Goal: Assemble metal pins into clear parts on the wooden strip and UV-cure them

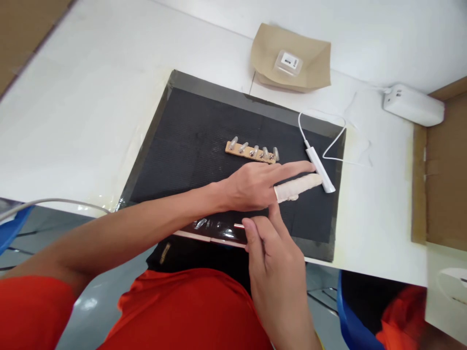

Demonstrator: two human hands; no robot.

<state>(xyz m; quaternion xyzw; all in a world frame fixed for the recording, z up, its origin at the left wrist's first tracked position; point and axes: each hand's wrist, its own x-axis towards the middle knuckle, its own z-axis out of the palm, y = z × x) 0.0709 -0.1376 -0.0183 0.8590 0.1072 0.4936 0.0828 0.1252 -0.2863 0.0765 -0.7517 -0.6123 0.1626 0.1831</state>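
Note:
My left hand (255, 184) reaches across to the right with its fingers stretched out, one of them in a white finger cot (297, 188). Its fingertips meet a slim white stick-shaped device (320, 169) with a cable at its upper end. Whether they grip or only touch it I cannot tell. Below, my right hand (273, 257) pinches a thin, shiny copper-coloured rod (239, 226) between thumb and fingers. Beyond my left hand lies a small wooden strip (248, 152) bearing several clear plastic tips with metal bits at their bases.
A black mat (189, 136) with taped edges covers part of the white table (91, 87). At the back stands a brown paper tray (314, 63) holding a clear plastic box (288, 63). A white power bank (414, 104) sits at the right, near cardboard (447, 180).

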